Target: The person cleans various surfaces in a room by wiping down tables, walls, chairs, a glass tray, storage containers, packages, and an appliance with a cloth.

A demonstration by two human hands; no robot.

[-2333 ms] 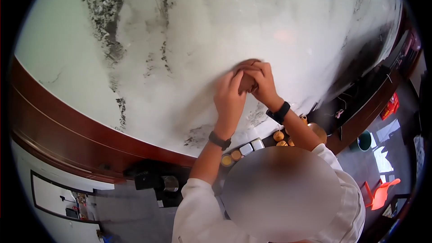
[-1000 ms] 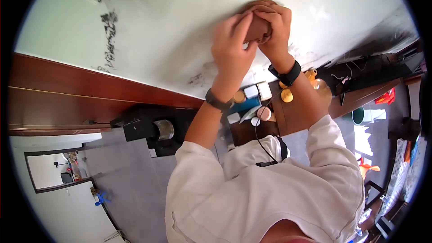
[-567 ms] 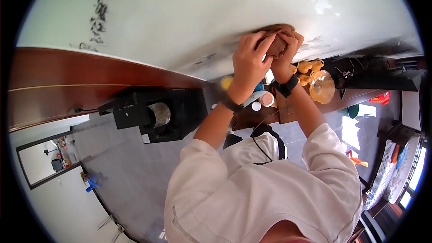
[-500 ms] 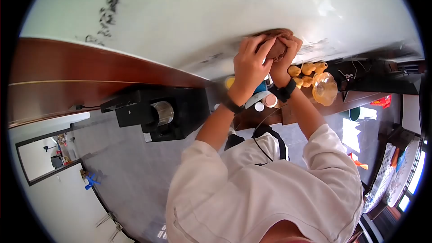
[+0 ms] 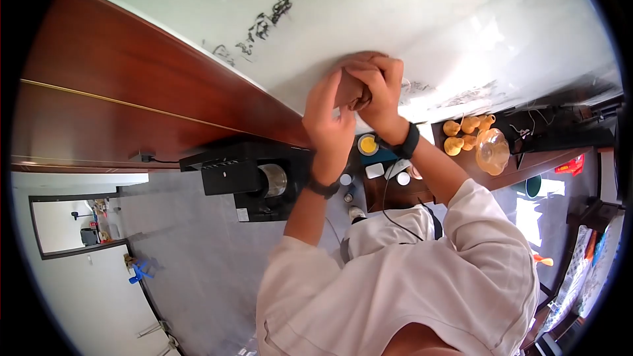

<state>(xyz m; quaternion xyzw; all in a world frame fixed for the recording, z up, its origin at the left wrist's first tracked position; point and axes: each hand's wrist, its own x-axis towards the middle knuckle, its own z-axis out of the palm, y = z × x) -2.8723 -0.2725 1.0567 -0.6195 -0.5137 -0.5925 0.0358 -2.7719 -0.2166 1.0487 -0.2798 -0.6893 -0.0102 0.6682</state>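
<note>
Against the pale, dark-streaked panel point(image 5: 395, 13), near its wooden border point(image 5: 165, 69), we see a bunched brown cloth point(image 5: 348, 91) clasped between the left hand point(image 5: 328, 120) and the right hand point(image 5: 384, 97), fingers closed round both sides. We judge the step as pressing or rubbing; any shift calls for both hands travelling together.

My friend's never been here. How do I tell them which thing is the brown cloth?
Find the big white surface with black streaks, beside the reddish wood panel. Near that edge, the left hand and right hand meet around the brown cloth. It's bunched up, unlike the smooth black wristbands.
</note>
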